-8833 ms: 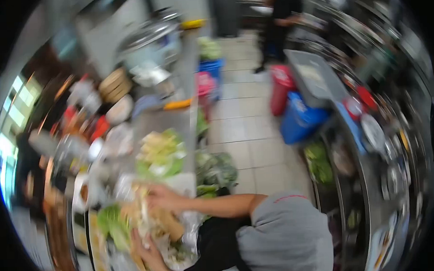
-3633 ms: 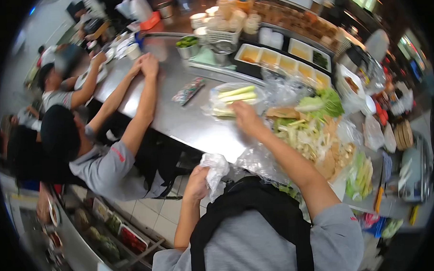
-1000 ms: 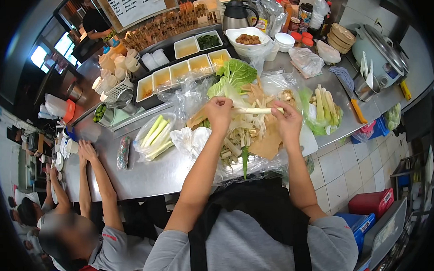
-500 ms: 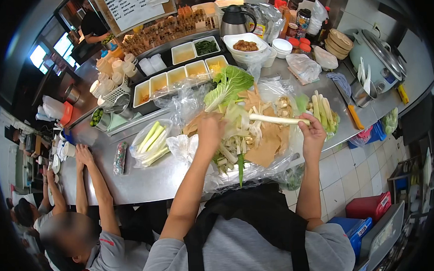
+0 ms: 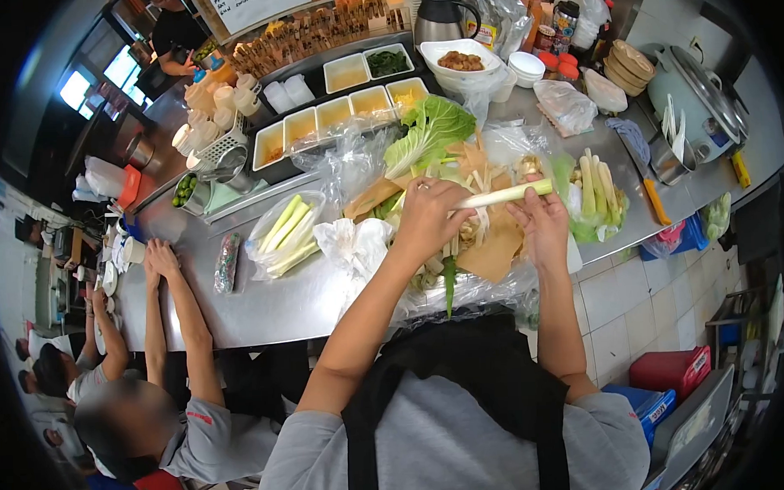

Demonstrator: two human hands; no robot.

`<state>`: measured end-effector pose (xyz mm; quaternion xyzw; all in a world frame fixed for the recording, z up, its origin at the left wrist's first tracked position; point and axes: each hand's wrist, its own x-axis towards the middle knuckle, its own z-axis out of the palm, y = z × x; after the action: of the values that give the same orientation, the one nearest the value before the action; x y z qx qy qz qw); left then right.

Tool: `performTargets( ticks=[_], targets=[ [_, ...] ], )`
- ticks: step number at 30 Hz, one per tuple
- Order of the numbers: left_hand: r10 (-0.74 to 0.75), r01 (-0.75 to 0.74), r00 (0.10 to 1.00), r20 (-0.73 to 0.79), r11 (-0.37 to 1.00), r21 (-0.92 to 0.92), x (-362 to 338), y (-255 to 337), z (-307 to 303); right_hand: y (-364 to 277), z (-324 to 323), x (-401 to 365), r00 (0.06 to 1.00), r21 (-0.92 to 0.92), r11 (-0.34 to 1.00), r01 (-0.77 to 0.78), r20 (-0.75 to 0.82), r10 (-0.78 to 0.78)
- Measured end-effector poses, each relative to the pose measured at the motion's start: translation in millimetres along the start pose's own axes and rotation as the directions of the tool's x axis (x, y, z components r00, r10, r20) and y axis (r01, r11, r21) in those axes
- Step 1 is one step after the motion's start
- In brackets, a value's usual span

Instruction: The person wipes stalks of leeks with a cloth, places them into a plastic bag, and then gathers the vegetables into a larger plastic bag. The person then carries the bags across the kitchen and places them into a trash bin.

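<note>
A leek (image 5: 504, 194), white with a pale green end, lies level over the heap of trimmings. My left hand (image 5: 430, 216) is closed round its left part. Thumb and fingers of my right hand (image 5: 542, 227) hold it near the green end. Beneath are peeled layers and brown paper (image 5: 494, 257) on clear plastic. A large leafy cabbage piece (image 5: 433, 133) rests behind my left hand. More leeks (image 5: 286, 227) lie in a plastic bag to the left, beside crumpled white paper (image 5: 353, 245). Another bundle of leeks (image 5: 592, 186) sits right of my right hand.
An orange-handled knife (image 5: 655, 199) lies at the right by a metal pot (image 5: 672, 156). Food trays (image 5: 334, 116) and a thermos jug (image 5: 439, 20) stand behind. At the left, a co-worker's hands (image 5: 159, 257) rest on the steel counter (image 5: 269, 314).
My left hand has come up from the heap and closed on the leek's left part. My right hand has shifted slightly left along it. The view has shifted a little.
</note>
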<state>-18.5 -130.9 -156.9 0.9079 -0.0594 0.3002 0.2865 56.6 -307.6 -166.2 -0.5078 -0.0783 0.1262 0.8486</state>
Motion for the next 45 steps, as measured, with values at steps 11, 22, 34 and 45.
performTargets(
  ticks=[11, 22, 34, 45],
  targets=[
    [0.105, -0.104, 0.994, 0.003, 0.992, -0.064, -5.8, -5.9, 4.8, -0.1, 2.3, 2.5, 0.996, -0.054, 0.995, 0.080, 0.051, -0.077],
    [-0.499, 0.501, 0.865, 0.044, 0.865, -0.043, -24.2, -49.9, 21.7, -13.5, -10.9, 5.0, 0.967, -0.072, 0.980, 0.186, 0.190, -0.170],
    [-0.265, 0.296, 0.950, 0.167, 0.934, -0.199, -1.0, 5.0, -7.8, -19.6, -5.0, 9.3, 0.980, -0.190, 0.962, 0.195, 0.066, -0.186],
    [-0.250, 0.342, 0.899, 0.359, 0.913, -0.221, -0.1, 5.1, -5.3, -31.8, 22.1, 10.7, 0.955, -0.324, 0.908, 0.266, 0.217, -0.203]
  ],
)
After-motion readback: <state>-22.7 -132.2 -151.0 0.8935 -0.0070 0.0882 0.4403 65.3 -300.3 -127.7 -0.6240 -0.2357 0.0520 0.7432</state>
